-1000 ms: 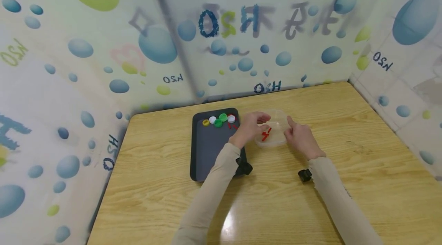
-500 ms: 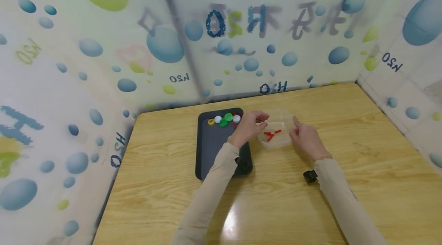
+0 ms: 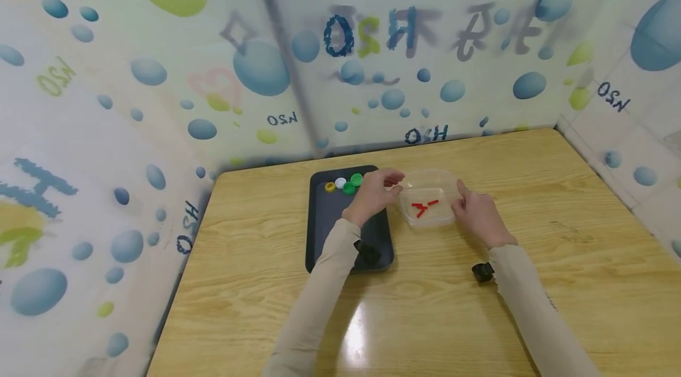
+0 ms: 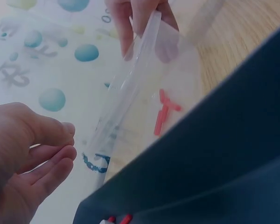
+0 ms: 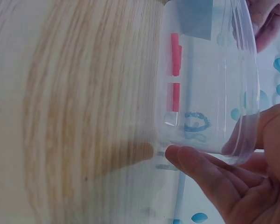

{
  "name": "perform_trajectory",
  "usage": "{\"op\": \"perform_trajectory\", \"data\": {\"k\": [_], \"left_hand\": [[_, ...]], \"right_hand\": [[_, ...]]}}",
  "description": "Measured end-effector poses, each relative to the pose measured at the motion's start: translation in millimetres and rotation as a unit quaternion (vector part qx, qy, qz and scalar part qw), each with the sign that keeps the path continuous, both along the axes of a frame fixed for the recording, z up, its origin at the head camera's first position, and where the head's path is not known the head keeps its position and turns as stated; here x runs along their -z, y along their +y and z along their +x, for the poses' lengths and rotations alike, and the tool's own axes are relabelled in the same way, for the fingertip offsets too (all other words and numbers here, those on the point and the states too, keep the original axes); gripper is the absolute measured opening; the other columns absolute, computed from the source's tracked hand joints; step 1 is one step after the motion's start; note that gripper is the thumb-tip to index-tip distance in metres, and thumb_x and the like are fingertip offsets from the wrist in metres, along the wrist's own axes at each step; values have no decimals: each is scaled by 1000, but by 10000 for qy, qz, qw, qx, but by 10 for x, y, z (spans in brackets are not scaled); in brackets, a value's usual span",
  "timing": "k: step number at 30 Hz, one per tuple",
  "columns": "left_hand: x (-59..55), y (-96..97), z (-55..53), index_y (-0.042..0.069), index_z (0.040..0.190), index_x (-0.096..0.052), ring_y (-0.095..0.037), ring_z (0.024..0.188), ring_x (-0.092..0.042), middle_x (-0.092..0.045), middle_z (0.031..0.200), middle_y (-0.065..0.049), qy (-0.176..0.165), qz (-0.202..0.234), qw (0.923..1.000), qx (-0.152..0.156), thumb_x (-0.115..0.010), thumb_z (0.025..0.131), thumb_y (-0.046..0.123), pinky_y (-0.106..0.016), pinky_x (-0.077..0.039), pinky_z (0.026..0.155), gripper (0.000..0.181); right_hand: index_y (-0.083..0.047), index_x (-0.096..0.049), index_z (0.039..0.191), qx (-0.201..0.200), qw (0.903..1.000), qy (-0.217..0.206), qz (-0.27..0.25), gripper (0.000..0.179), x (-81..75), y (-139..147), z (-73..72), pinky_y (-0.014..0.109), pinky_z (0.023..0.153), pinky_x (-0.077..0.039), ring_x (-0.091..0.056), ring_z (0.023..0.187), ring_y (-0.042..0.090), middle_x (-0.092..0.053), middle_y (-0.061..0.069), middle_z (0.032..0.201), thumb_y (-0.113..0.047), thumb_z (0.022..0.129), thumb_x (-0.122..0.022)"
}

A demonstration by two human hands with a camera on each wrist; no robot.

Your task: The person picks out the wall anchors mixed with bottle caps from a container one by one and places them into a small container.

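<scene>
The right hand (image 3: 480, 215) pinches the near-side rim and wall of a clear plastic container (image 3: 433, 220), with the thumb and fingers on opposite sides of that wall. The container lies to the left of this hand, on the wooden surface (image 3: 250, 259), and between the two hands. A few short red sticks (image 3: 422, 211) lie on its floor, some of them touching, apart from the right hand's fingers.

The left hand (image 3: 372, 194) is just beside the container's other side, over the edge of a dark tray (image 3: 334, 229). Its fingers are loosely curled, with nothing visible between them and the thumb.

The tray extends to the left of and below the left hand. Left of that hand, at the tray's far end, sit a yellow bottle cap (image 3: 330, 187), a white bottle cap (image 3: 340, 182) and two green bottle caps (image 3: 356, 179). The left wrist view also shows red pieces (image 4: 126, 219) in the tray. Behind both hands, beyond the surface, stands a patterned wall (image 3: 213, 10).
</scene>
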State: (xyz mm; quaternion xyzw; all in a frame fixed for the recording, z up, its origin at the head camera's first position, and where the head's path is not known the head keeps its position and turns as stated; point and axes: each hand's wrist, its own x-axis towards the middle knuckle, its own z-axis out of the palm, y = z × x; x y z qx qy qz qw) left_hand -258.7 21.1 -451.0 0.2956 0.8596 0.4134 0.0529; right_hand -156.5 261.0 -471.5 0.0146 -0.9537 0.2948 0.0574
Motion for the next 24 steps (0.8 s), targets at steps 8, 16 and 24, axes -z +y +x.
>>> {"op": "perform_trajectory", "data": {"k": [8, 16, 24], "left_hand": [[1, -204, -56, 3, 127, -68, -23, 106, -69, -71, 121, -13, 89, -13, 9997, -237, -67, 98, 10, -32, -58, 91, 30], [-13, -299, -100, 6, 124, -70, -23, 109, -69, -72, 120, -13, 0, 26, 9990, -438, -67, 98, 9, -33, -58, 91, 27], [59, -431, -120, 4, 126, -69, -23, 109, -69, -72, 119, -10, 58, -17, 9986, -528, -67, 98, 11, -34, -57, 95, 29]], "right_hand": [[15, -38, 148, -71, 9998, 198, 63, 54, -32, -19, 19, 25, 45, -22, -19, 46, 10, -29, -4, 51, -5, 99, -44], [16, -37, 148, -18, 9998, 183, 100, 54, -36, -14, 26, 26, 46, -22, -19, 47, 10, -28, -4, 52, -5, 98, -44], [15, -39, 147, -33, 9994, 306, 162, 53, -30, -35, 18, 26, 46, -22, -19, 47, 9, -29, -5, 51, -5, 98, -45]]}}
